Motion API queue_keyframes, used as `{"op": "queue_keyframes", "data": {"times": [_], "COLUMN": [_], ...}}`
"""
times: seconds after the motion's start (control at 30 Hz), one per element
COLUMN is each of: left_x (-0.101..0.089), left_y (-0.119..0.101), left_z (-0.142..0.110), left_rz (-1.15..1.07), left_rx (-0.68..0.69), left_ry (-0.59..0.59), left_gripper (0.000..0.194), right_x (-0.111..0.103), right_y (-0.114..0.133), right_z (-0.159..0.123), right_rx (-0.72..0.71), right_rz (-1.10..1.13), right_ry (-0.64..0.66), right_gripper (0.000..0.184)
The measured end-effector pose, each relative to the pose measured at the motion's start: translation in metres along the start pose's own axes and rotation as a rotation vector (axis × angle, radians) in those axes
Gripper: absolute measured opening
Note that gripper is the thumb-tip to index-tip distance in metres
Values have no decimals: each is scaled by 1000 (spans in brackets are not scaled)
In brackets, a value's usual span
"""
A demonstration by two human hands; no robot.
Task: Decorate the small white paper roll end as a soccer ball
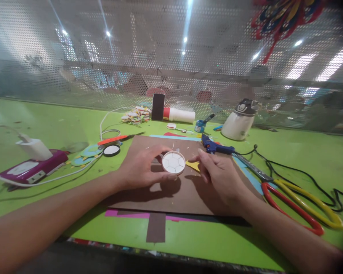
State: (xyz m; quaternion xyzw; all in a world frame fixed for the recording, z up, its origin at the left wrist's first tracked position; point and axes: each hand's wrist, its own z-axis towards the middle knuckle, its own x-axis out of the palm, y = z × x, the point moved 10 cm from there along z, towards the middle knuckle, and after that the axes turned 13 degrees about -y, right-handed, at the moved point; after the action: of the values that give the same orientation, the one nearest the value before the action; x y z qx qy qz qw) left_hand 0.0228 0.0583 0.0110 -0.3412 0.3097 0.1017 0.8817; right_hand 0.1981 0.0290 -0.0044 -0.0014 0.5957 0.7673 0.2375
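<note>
A small round white disc (173, 163) with dark lines like a football's panels and a pale rim is tilted toward me. Its edge is pinched between the thumb and fingers of my left hand (148, 165), above a brown board (160, 198). Just right of the disc, apart from it, is my right hand (214, 169), its fingers curled and its thumb and index finger close together. Whatever they may hold is too small to make out. A yellow piece (192, 165) shows on the board between the disc and my right hand, partly covered by the fingers.
A blue glue gun (217, 145) and large scissors (297, 205) with red and yellow handles lie to the right. An orange cutter (112, 139), a black-rimmed disc (111, 150) and a purple power strip (34, 167) are left. Behind stand a phone (158, 107) and white jug (238, 123).
</note>
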Motion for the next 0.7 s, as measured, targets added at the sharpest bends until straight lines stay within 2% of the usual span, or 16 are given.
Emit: {"op": "queue_keyframes", "data": {"times": [0.13,0.27,0.33,0.47,0.7], "left_x": [-4,-9,-11,-21,-38], "left_y": [3,10,11,10,18], "left_z": [2,5,7,9,13], "left_rz": [39,98,123,202,269], "left_rx": [-45,-57,-33,53,56], "left_ry": [-33,-92,-119,-197,-302], "left_gripper": [55,55,54,49,45], "right_x": [-16,-26,-30,-30,-18], "right_y": [-3,-8,-9,-5,6], "right_z": [11,24,30,32,19], "right_rx": [-37,-98,-135,-214,-355], "right_rz": [-46,-21,-47,-104,-204], "right_ry": [-132,-210,-250,-263,-222], "right_gripper": [36,45,42,33,28]}}
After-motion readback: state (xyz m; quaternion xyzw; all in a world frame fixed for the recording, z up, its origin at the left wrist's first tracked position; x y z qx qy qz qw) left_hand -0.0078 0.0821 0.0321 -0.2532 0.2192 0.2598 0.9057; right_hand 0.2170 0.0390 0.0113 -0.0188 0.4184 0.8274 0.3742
